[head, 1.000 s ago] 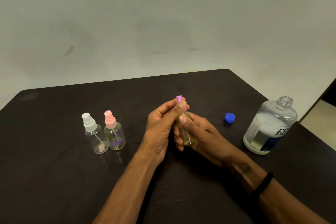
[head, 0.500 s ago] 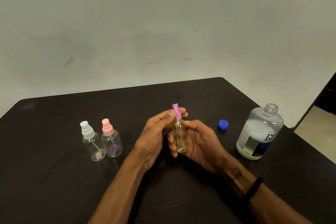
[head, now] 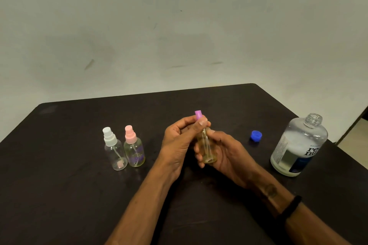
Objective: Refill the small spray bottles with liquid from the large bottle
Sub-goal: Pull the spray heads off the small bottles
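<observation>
A small clear spray bottle point(head: 207, 148) with a purple spray top point(head: 198, 115) is held upright above the table's middle. My right hand point(head: 225, 150) grips its body from the right. My left hand point(head: 182, 138) pinches the purple top between thumb and fingers. Two more small spray bottles stand at the left: one with a white top point(head: 114, 149) and one with a pink top point(head: 133, 147). The large clear bottle point(head: 298, 145) stands uncapped at the right, partly filled with liquid. Its blue cap point(head: 256, 136) lies on the table between the bottle and my hands.
The dark table point(head: 59, 195) ends at a far edge against a pale wall. Its right edge runs just behind the large bottle, with floor beyond. A black band sits on my right wrist.
The purple top stands clear above my left fingers now, where a second ago it barely showed. Both hands keep their hold on the small bottle. The view shifted slightly.
</observation>
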